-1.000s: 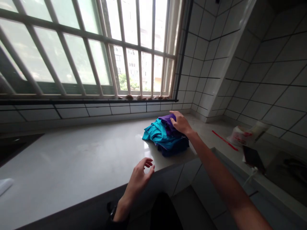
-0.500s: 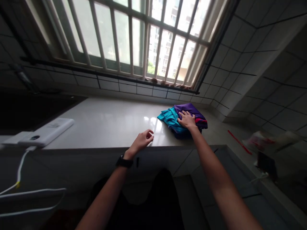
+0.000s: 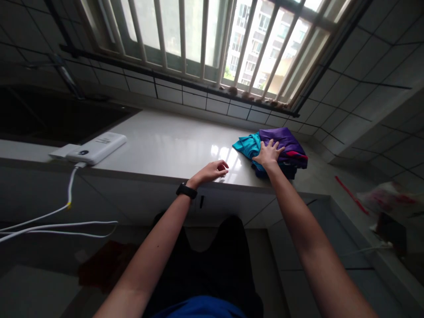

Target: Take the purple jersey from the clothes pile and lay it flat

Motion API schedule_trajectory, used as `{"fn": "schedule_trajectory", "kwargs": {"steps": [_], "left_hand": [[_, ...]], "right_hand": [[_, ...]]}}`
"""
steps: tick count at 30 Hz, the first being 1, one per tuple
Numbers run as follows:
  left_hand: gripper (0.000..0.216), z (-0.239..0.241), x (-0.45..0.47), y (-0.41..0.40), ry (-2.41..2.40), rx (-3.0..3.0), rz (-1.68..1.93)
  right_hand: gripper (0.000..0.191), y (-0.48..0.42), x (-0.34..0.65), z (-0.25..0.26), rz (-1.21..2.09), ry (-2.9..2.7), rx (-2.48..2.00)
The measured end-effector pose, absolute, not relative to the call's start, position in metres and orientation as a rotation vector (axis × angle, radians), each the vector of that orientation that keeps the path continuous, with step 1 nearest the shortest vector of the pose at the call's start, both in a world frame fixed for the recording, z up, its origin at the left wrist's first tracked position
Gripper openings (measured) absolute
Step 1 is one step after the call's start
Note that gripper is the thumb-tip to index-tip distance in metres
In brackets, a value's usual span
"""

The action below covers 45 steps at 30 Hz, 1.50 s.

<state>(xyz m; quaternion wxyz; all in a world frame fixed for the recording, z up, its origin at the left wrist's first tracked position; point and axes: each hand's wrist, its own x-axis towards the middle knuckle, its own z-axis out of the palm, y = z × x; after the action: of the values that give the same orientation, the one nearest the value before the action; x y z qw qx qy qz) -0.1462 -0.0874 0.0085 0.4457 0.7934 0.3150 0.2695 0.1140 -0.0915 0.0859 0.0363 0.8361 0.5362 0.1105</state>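
A pile of folded clothes (image 3: 283, 138) in purple, teal and dark navy, with a red strip at its right side, lies on the white countertop (image 3: 172, 145). My right hand (image 3: 269, 153) rests on top of it, fingers spread over the purple and teal cloth. Left of the pile, over the counter's front edge, hovers my left hand (image 3: 210, 172). Its fingers curl loosely, the thumb stands apart from them, and nothing shows between them. A black band (image 3: 187, 191) circles that wrist.
A white power bank (image 3: 99, 148) with a white cable (image 3: 70, 187) sits at the counter's left, beside a dark sink (image 3: 49, 115) and its faucet (image 3: 68, 79). A barred window rises behind. On the right counter lie a red strip (image 3: 351, 195) and a plastic bag (image 3: 387, 196).
The view has shifted, so the counter and clothes appear higher and farther right. My right hand stays on the clothes, its fingers spread wider. My left hand remains empty near the counter edge.
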Motion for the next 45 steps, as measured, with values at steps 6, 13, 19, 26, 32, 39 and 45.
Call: {"fn": "schedule_trajectory", "kwargs": {"steps": [6,13,19,26,32,39,45], "left_hand": [[0.025,0.009,-0.147,-0.089,0.772,1.96,0.657],[0.029,0.01,-0.148,-0.091,0.765,1.936,0.635],[0.03,0.011,-0.15,-0.094,0.76,1.972,0.66],[0.031,0.009,-0.151,-0.092,0.742,1.952,0.64],[0.031,0.006,-0.149,-0.092,0.729,1.975,0.651],[0.032,0.005,-0.15,-0.093,0.716,1.975,0.658],[0.032,0.005,-0.149,-0.092,0.729,1.96,0.66]], "right_hand": [[0.091,-0.094,0.177,0.091,0.37,1.651,2.686],[0.084,-0.119,0.235,0.094,0.41,1.63,2.655],[0.086,-0.121,0.239,0.093,0.448,1.626,2.597],[0.081,-0.113,0.217,0.083,0.471,1.609,2.509],[0.087,-0.113,0.225,0.091,0.427,1.644,2.537],[0.071,-0.116,0.259,0.132,0.138,1.688,2.734],[0.056,-0.115,0.257,0.134,0.364,1.529,2.673]]}}
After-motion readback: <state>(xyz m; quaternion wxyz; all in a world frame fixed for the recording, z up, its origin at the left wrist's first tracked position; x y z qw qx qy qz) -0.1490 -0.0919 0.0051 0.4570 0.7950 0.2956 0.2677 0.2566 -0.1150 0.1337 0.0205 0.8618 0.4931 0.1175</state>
